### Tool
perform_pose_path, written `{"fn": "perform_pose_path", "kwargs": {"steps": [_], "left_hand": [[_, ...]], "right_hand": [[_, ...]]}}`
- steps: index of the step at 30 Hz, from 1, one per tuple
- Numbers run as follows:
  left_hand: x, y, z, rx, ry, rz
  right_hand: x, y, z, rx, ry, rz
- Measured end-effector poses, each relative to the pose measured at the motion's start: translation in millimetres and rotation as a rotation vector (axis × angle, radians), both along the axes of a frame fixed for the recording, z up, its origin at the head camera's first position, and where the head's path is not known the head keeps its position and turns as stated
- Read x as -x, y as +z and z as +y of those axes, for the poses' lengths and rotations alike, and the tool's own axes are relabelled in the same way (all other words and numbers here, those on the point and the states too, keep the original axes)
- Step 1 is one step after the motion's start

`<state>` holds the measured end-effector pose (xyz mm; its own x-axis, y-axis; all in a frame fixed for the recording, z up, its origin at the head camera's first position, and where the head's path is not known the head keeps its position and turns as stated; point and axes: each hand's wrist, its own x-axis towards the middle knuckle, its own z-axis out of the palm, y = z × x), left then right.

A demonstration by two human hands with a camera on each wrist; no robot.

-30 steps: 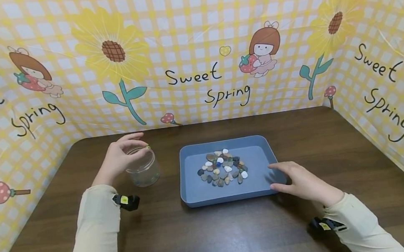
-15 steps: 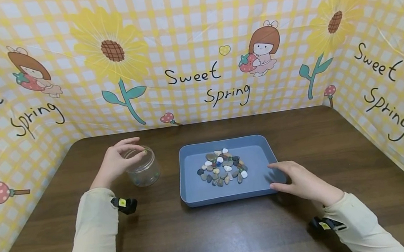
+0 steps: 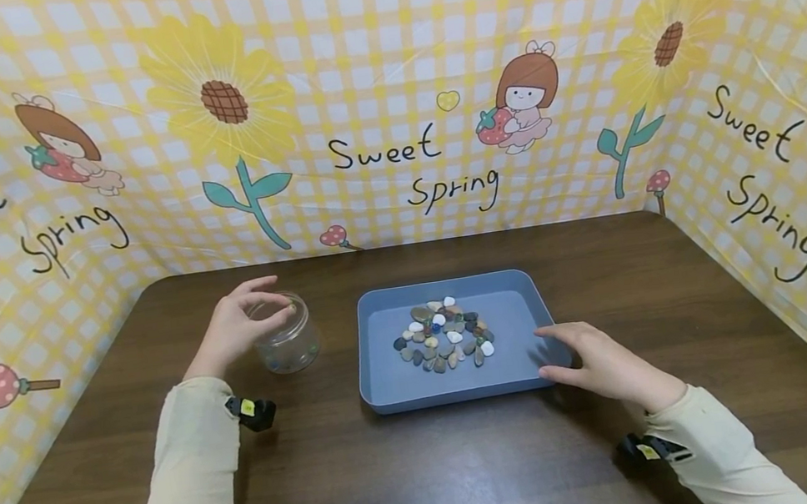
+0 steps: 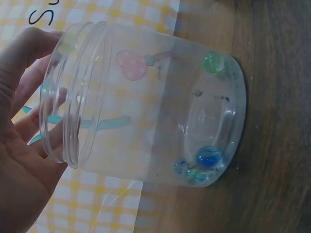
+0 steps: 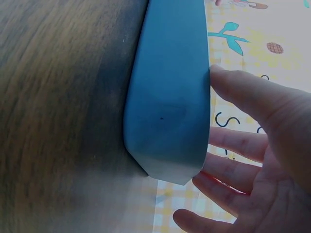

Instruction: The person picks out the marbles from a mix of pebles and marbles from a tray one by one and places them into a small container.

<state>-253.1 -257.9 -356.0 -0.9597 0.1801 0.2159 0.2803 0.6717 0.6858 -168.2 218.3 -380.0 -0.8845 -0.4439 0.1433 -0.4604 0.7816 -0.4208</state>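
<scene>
Clear jar (image 3: 286, 344) upright on surface, L hand (image 3: 234, 325) fingers curled over rim w/ small bead pinched; R hand (image 3: 598, 362) fingers straight, steadying pebble tray (image 3: 388, 371).

I see open surface (image 3: 437, 466) in front of the tray (image 3: 388, 371) and between tray and jar (image 3: 287, 346); the patterned cloth (image 3: 387, 119) walls off the back and both sides.

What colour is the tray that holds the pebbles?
The tray is plain blue, which shows best in the head view.
</scene>
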Motion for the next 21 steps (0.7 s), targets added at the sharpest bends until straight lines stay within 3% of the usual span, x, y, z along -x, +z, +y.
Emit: {"fn": "perform_pose_path", "kwargs": {"steps": [10, 21], "left_hand": [[-0.4, -2.7, 3.0, 0.054, 0.018, -0.022], [0.3, -2.8, 5.0, 0.039, 0.021, -0.017]], "right_hand": [[1.1, -1.7, -0.7, 0.0, -0.006, -0.02], [0.4, -0.2, 0.0, 0.005, -0.005, -0.002]]}}
